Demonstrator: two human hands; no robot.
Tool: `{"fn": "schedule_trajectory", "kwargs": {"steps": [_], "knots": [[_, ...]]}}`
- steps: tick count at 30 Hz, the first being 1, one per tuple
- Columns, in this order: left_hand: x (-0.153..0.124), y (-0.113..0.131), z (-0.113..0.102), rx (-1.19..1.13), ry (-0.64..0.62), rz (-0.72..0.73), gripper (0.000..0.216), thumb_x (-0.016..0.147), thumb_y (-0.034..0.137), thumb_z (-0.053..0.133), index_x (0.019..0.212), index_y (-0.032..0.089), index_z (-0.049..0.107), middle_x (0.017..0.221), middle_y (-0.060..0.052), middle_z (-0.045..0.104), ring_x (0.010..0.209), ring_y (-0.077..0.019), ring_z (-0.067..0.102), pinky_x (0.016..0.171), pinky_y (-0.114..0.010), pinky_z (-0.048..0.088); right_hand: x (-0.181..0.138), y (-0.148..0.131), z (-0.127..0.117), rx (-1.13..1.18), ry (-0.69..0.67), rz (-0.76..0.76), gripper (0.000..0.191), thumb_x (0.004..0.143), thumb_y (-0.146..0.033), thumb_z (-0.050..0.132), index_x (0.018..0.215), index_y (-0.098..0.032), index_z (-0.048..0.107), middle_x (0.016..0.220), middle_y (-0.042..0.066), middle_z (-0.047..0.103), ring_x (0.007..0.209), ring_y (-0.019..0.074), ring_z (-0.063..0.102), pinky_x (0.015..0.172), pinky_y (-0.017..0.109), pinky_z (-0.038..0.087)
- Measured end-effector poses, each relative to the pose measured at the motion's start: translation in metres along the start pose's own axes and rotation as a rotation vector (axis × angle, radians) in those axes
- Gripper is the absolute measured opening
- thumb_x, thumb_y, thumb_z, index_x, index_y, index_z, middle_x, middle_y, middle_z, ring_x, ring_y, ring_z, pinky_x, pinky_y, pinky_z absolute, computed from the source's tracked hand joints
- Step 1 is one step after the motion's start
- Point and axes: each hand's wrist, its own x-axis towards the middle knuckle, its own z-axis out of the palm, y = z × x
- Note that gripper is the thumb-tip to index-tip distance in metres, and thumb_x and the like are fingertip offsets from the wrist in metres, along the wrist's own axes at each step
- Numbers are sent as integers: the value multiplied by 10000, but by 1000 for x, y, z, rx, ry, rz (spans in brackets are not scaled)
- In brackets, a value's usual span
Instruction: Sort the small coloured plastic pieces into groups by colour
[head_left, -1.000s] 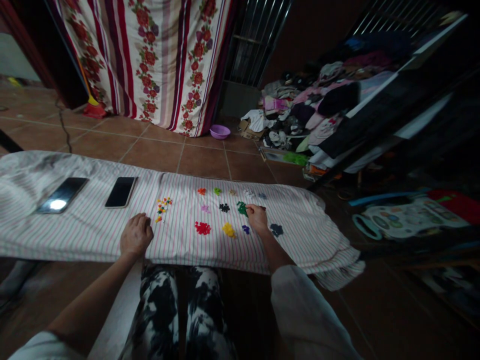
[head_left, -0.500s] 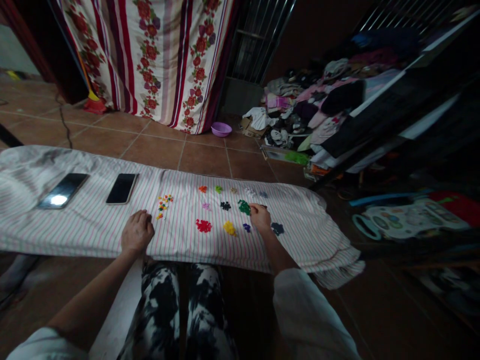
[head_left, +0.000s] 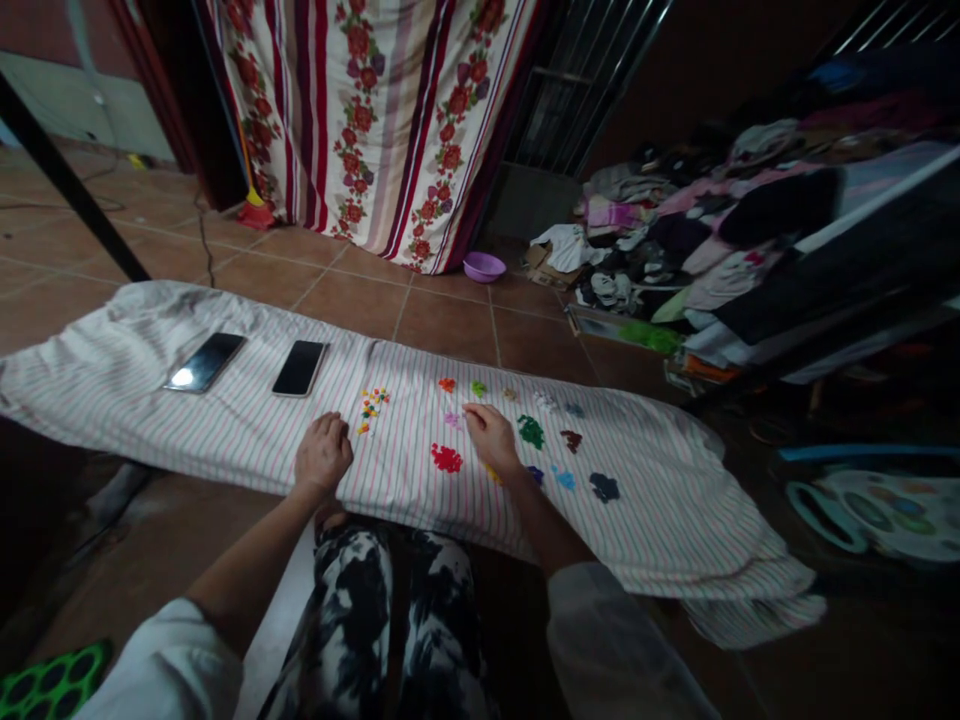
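Observation:
My left hand rests on the striped cloth, its fingers lying loosely on it, left of a small mixed pile of coloured beads. Over the middle of the cloth, my right hand has its fingertips pinched together beside the pink beads; whatever they may hold is too small to make out. This hand partly covers the yellow beads and hides the black pile. Sorted piles lie around it, among them red beads, green beads and brown beads.
Two phones, a larger dark phone and a smaller phone, lie on the cloth's left part. Beyond the far edge, a purple basin stands on the tiled floor near a flowered curtain. Clothes are heaped at the right.
My right hand has moved left from the green beads to near the pink ones, uncovering the brown and light blue piles. My left hand stays on the cloth. The view has turned left.

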Motion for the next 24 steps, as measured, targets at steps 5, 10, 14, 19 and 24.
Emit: {"fn": "schedule_trajectory", "kwargs": {"steps": [5,10,14,19,24], "knots": [[-1,0,1,-3,0,-4,199,782,125,456,930,156,584,1094,-142,630,1095,-259,540,998,-397,439,4,-42,55,60,-212,-125,250,879,-194,472,982,-220,699,932,51,664,883,169,616,828,299,481],[-1,1,2,-14,-14,-20,208,791,118,447,939,167,585,1108,-139,626,1115,-259,538,995,-415,441,7,-72,102,9,-413,-198,274,900,-160,470,1070,-201,682,989,73,621,917,171,600,851,295,476],[0,1,1,-53,-37,-44,210,795,121,446,940,168,590,1116,-142,625,1119,-261,538,982,-428,448,14,-85,121,-46,-505,-228,325,897,-115,456,1132,-214,656,1060,80,592,1016,179,570,903,296,452],[1,3,-1,-80,-50,-60,206,807,133,440,934,163,599,1114,-145,626,1128,-260,534,1003,-435,434,24,-93,128,-93,-548,-200,298,904,-128,456,1103,-226,655,1055,75,577,1008,188,555,876,296,444],[1,3,-2,-92,-58,-63,213,798,126,437,930,170,598,1110,-140,626,1135,-264,531,1001,-439,430,26,-97,135,-133,-517,-142,248,886,-157,481,1044,-248,650,1023,51,568,911,180,551,793,282,439]]}}
